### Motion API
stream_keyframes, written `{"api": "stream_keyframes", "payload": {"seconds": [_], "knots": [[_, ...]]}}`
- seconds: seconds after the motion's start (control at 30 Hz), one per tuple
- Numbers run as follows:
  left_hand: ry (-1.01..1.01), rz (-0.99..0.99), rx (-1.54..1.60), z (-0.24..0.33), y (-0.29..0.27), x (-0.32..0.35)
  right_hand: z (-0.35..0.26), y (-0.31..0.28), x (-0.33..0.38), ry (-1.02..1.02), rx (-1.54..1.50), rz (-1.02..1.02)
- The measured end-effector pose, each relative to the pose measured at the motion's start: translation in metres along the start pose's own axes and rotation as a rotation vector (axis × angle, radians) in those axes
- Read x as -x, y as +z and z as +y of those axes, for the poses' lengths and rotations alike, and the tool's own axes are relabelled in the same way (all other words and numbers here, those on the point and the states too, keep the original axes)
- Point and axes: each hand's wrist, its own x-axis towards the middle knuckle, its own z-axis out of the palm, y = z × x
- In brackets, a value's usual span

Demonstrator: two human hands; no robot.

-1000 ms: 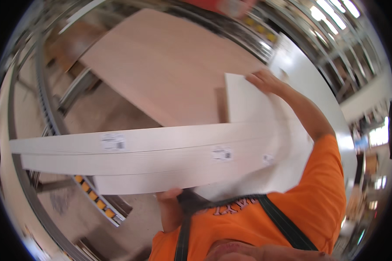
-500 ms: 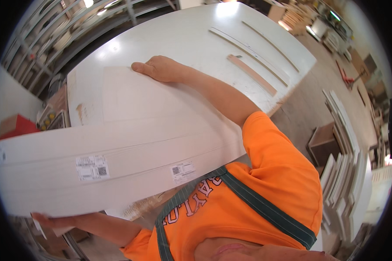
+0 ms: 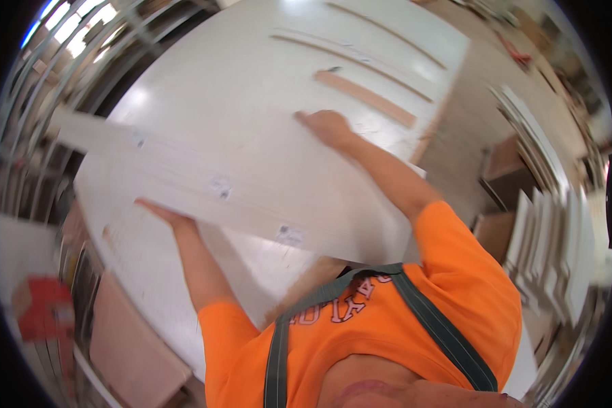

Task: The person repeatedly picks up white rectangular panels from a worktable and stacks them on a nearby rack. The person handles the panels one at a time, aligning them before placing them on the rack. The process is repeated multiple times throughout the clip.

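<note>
A stack of long white boards (image 3: 238, 183) lies slantwise across the middle of the view, its left end reaching out toward the far left and its right end close to the person's chest, held above a large white table (image 3: 251, 68) that fills the far part of the scene. Small paper labels sit along the near edge of the boards. The left hand (image 3: 158, 212) is under the near edge of the stack, palm up against its underside, fingers stretched fairly flat along the board rather than curled; the fingertips are hidden by the wood. The right hand (image 3: 328, 126) rests on the far edge of the stack, knuckles up, fingers bent over the edge and gripping it. Both forearms come up from an orange shirt (image 3: 360, 319) crossed by dark green straps (image 3: 442, 333). On the table beyond the right hand lies a short brown wooden strip (image 3: 364, 98), and farther off two long thin pale strips (image 3: 347, 56), all slanting the same way and well apart from the boards. To the right, past the table's edge, white panels (image 3: 557, 238) stand on edge beside brown boxes. At the near left a red object (image 3: 41, 309) shows, blurred, beside a pinkish-brown board (image 3: 132, 347).
</note>
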Motion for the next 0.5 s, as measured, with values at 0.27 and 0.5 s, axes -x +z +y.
{"api": "stream_keyframes", "payload": {"seconds": [0.27, 0.5], "knots": [[-0.370, -0.104, -0.650, -0.065, -0.037, -0.085, 0.031, 0.016, -0.064, 0.082, 0.344, -0.042], [-0.034, -0.402, -1.921, 0.001, 0.031, -0.075, 0.129, -0.106, -0.046, -0.011, 0.692, 0.284]]}}
